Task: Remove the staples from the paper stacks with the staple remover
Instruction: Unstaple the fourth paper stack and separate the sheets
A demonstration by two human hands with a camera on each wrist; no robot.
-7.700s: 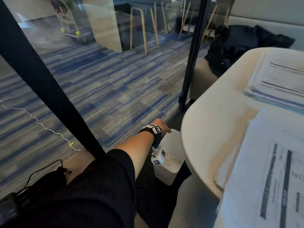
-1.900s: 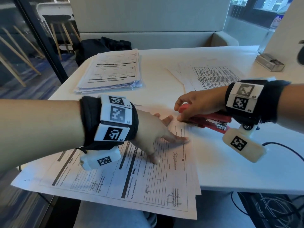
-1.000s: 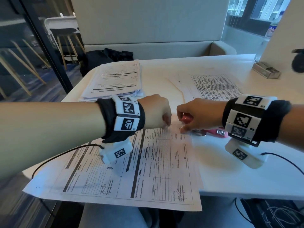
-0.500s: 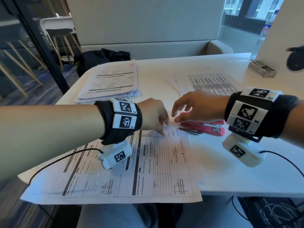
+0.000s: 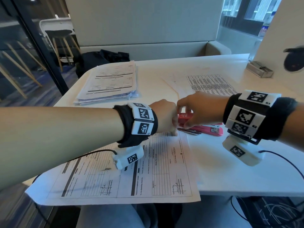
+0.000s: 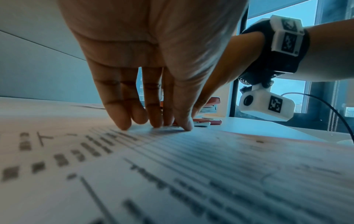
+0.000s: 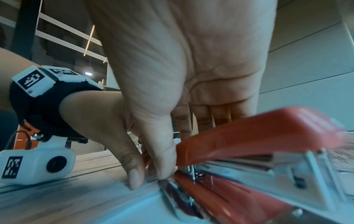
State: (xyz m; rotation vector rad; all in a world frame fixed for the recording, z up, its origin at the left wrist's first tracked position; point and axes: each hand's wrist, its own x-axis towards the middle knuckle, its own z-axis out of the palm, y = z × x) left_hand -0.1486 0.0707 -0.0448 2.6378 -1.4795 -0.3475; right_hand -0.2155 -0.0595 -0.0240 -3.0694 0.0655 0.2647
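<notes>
Your left hand presses straight fingertips on the paper stack corner beside the red staple remover. Your right hand pinches there; what, I cannot tell. Pull gently, I'd say, paper pinned flat.

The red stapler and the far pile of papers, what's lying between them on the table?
Nothing but bare table between red stapler and pile, in the head view.

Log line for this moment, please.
left hand: fingertips pressing form corner | right hand: over red stapler, grip unclear | staple: not visible
</notes>
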